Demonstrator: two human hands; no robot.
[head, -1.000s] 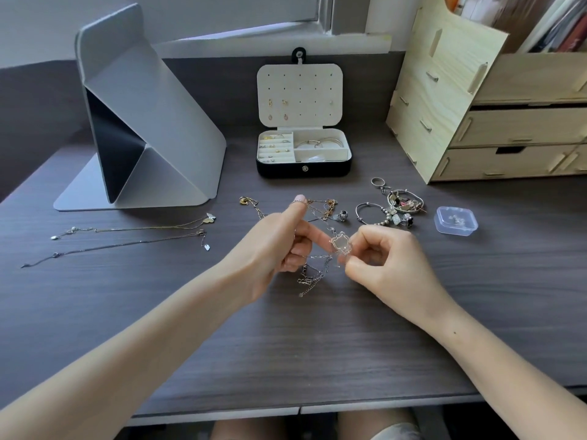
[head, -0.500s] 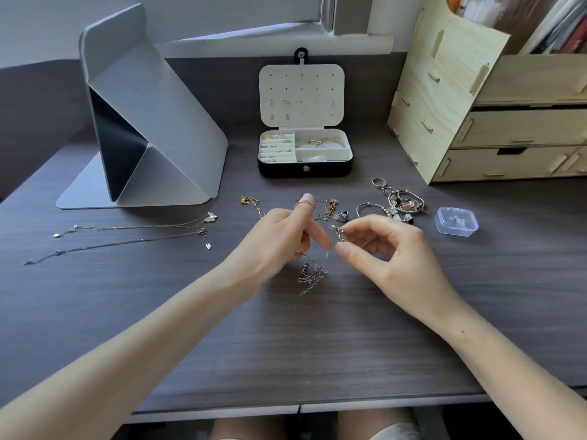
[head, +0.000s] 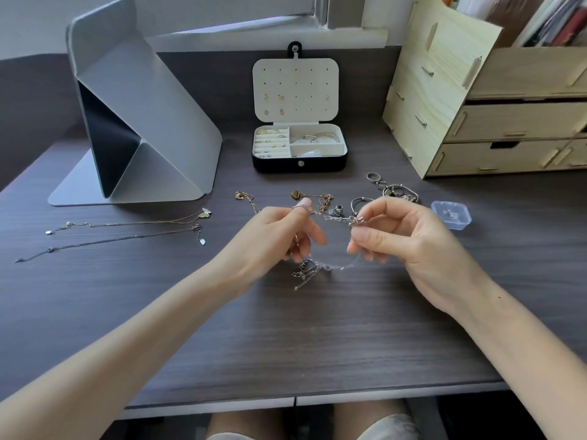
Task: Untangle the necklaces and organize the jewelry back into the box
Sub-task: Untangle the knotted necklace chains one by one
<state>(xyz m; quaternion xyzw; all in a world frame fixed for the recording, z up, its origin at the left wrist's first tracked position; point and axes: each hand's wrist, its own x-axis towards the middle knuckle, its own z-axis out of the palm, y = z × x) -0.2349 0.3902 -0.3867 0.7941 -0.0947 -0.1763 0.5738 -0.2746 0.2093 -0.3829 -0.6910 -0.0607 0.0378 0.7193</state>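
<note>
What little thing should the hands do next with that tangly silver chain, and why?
Probably ease the right hand slowly away to the right. It pinches a small silver charm, the left hand holds the thin chain over its forefinger, and a knotted clump of silver chain lies on the dark wooden desk below them, so gentle pulling may loosen it.

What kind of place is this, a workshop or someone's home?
Most likely a study corner in someone's home, by a window. A pale wooden drawer organizer with books behind it stands on the dark desk, a window sill runs along the back, and a small jewelry box sits open.
</note>
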